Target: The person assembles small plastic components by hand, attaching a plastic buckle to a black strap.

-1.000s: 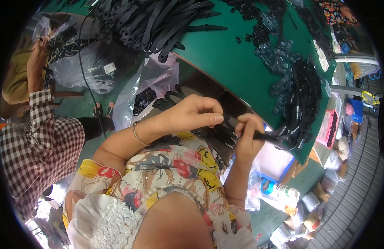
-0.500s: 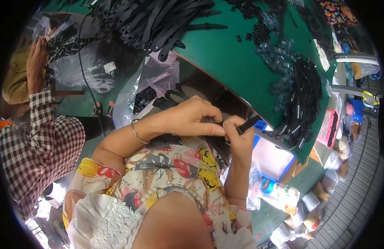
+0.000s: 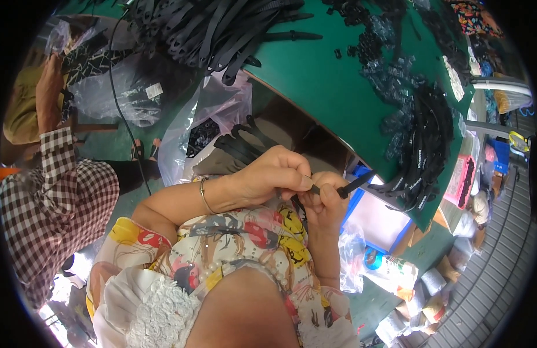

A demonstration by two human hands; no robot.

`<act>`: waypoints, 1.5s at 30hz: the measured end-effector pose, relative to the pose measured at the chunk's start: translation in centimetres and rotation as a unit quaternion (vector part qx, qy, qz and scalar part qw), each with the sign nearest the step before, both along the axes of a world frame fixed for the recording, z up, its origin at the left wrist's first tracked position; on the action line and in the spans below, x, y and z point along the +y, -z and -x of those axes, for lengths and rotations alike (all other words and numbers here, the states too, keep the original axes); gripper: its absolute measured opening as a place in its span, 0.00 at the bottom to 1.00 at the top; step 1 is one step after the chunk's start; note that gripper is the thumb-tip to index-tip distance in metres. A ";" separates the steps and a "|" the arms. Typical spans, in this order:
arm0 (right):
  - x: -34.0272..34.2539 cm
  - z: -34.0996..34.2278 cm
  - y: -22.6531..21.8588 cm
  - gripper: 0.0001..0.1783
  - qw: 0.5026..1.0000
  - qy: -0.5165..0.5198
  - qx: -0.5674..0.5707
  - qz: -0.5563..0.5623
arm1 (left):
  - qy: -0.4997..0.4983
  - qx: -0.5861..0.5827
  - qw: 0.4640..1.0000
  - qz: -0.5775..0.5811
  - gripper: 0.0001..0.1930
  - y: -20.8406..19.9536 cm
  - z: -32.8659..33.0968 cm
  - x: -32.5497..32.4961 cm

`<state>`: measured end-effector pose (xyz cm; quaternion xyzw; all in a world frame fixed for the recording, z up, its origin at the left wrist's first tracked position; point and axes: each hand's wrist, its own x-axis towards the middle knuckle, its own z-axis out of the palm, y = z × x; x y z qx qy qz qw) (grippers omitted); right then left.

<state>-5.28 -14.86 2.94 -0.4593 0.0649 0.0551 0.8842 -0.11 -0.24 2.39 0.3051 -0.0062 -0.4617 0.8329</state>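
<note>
In front of my chest I hold a narrow black strap [image 3: 359, 182] between both hands. My left hand [image 3: 275, 173] pinches one part of it between thumb and fingers. My right hand [image 3: 322, 203] is closed around it close by, fingertips almost meeting the left ones. A small black piece like a slider or buckle [image 3: 343, 192] sits on the strap at my right fingers, and the strap end sticks out past them to the upper right. Part of the strap is hidden inside my hands. More black straps [image 3: 239, 145] lie over my lap, behind my left wrist.
The green table [image 3: 315, 75] carries a pile of black straps [image 3: 216, 29], a bundle of printed black straps [image 3: 422, 151] and small black plastic parts [image 3: 379, 69]. Under its edge is a blue-rimmed bin [image 3: 384, 226]. Plastic bags [image 3: 222, 104] stand left; a person in a checked shirt [image 3: 59, 214] sits there.
Both hands have shifted slightly. My right hand has turned and drawn in lower and left, so the strap end now points up and right with the small black piece showing.
</note>
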 end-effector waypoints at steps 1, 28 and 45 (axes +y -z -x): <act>0.0 0.0 0.1 0.15 1.000 0.000 0.000 0.001 | -0.011 0.005 1.000 0.016 0.06 0.1 0.1 0.0; -1.5 -1.5 -0.5 0.17 0.926 0.055 -0.177 0.328 | 0.058 -0.146 0.986 -0.061 0.12 -0.3 -2.1 0.6; -1.9 -0.7 -0.2 0.18 0.953 0.063 -0.076 0.287 | 0.039 -0.226 0.961 -0.158 0.08 -0.4 -3.3 1.3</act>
